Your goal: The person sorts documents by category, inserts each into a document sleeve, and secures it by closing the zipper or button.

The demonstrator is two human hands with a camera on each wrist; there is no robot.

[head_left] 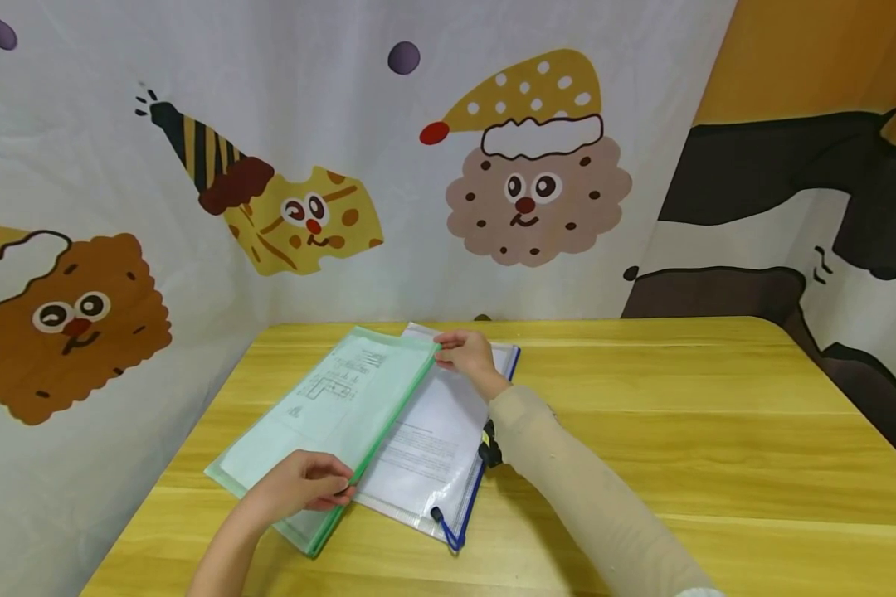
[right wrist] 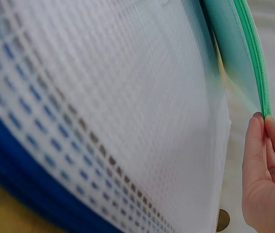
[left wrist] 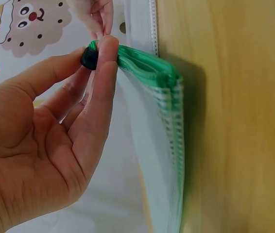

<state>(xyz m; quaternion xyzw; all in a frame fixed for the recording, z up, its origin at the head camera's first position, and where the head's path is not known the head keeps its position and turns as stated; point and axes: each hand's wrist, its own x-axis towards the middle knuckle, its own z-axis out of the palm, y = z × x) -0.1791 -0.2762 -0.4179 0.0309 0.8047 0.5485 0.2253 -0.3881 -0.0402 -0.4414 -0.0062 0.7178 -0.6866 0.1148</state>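
A green-edged zip document pouch [head_left: 269,431] with a printed sheet inside lies slantwise, its zipper edge raised. My left hand [head_left: 299,485] is at the near part of that edge. In the left wrist view, its thumb and fingers pinch the black zipper pull [left wrist: 89,58], and the green edges beyond stand slightly apart. At the far corner, my right hand [head_left: 470,358] pinches the end of the green zipper [right wrist: 255,58] between thumb and fingers. Partly beneath the green pouch lies a clear pouch [head_left: 426,414] with a blue zipper and white printed paper inside.
A blue cord pull with a black end [head_left: 446,526] hangs at the clear pouch's near corner. Both pouches lie on a yellow wood-grain table [head_left: 679,431]. Behind it hangs a cartoon-printed cloth [head_left: 328,66]. A black strap piece [head_left: 489,446] shows by the right sleeve.
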